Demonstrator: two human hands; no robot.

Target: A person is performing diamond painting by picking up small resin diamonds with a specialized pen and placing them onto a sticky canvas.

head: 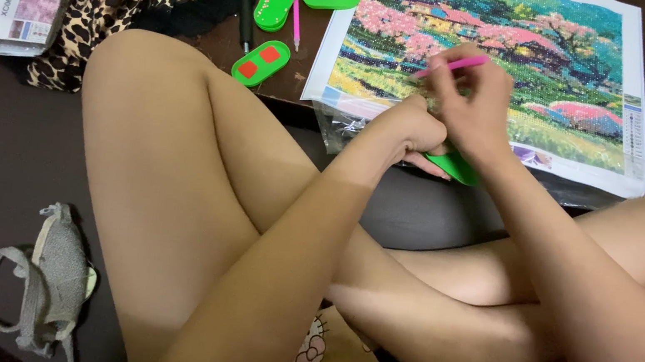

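Dark table (286, 83), right hand (472, 101) pinching pen (452, 65)

Landmark: canvas (563, 147), lying on the table (224, 41). Three trays (260, 62) and a spare pen (296, 24) lie left of it. Both hands (476, 102) rest at its near edge, a fourth tray (454, 167) beneath them.
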